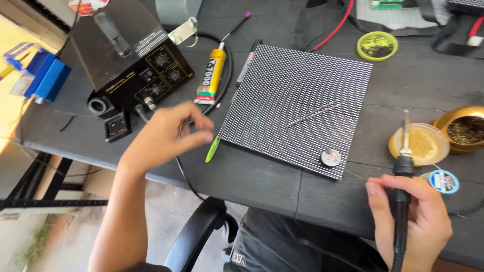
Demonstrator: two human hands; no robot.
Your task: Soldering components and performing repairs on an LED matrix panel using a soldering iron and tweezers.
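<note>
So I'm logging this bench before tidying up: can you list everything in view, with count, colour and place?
LED matrix panel: one, black with white dots, table centre.
Small round tin: one, silver, on the panel's near corner.
Soldering station: one, black, far left.
Glue tube: one, yellow, between station and panel.
Green tool: one, at the panel's left edge.
Green dish: one, far right.
Amber tub: one, right.
Gold tin: one, right edge.
Solder spool: one, blue and white, right.
Blue box: one, left edge.
Soldering iron: one, black, in right hand.
Left hand: open, above the table.
Right hand: gripping the iron.
</note>
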